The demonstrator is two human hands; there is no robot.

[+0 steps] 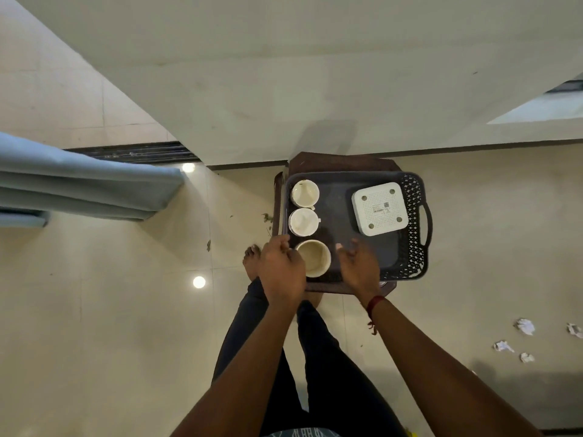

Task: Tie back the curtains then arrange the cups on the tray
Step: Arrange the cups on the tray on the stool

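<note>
The blue curtain [79,184] hangs gathered on your left, well apart from the tray [337,190]. The tray sits on a brown stool [315,160] and holds a white box [380,208] at its right and three cups in a line at its left. Your right hand [359,266] is relaxed open beside the nearest cup [314,258]. Your left hand [280,266] is curled at the cup's other side, and I cannot tell if it grips. A careless push may knock this cup into the middle cup [303,221].
</note>
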